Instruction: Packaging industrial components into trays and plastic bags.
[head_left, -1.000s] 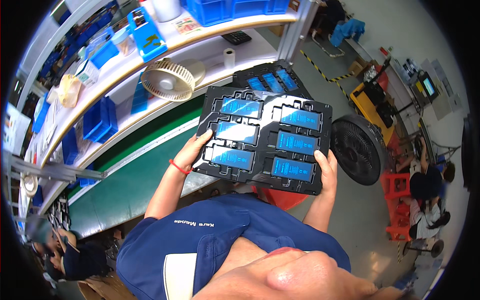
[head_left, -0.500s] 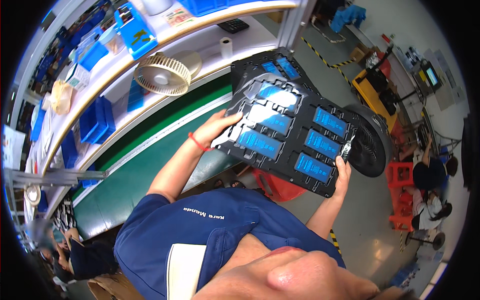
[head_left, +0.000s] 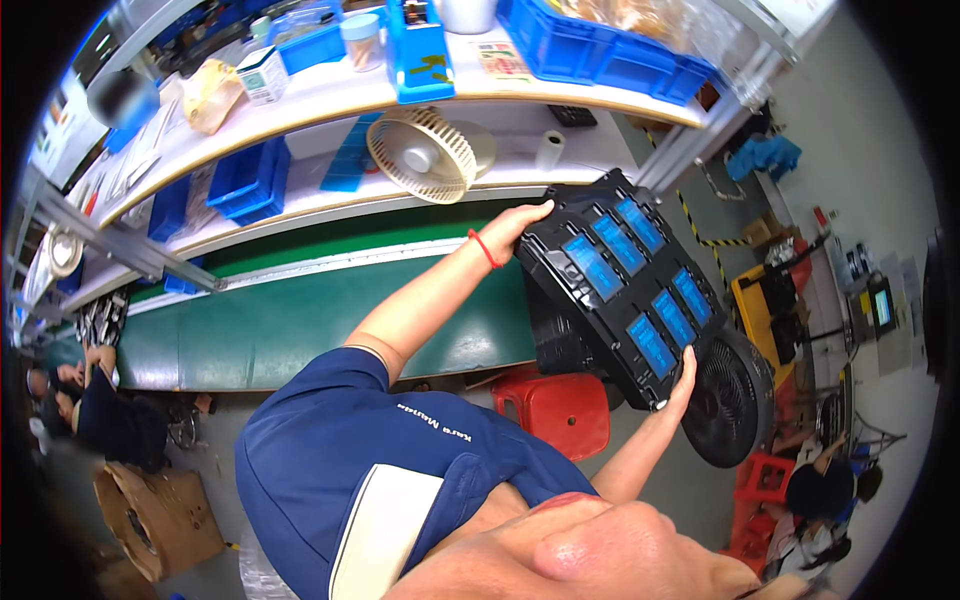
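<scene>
I hold a black plastic tray (head_left: 640, 290) with several blue rectangular pieces (head_left: 673, 318) set in its recesses in two rows. My left hand (head_left: 513, 228) grips its far left edge, the thumb on top. My right hand (head_left: 684, 383) holds the near right edge, fingers bent round the rim. The tray is tilted. More black trays or a black box (head_left: 553, 320) show directly beneath it; I cannot tell whether it rests on them. The undersides of both grips are hidden.
A black round fan (head_left: 722, 400) stands close to my right hand. A red stool (head_left: 555, 412) is under the tray's near side. To the left runs a green-topped bench (head_left: 300, 335), with a cream fan (head_left: 425, 155) and blue bins (head_left: 248, 180) on shelves above. Other people sit at both sides.
The tray has turned and shifted right over the black stack, and the bright glare on its blue pieces has gone. Both hands stay on its edges. My view has swung toward the right.
</scene>
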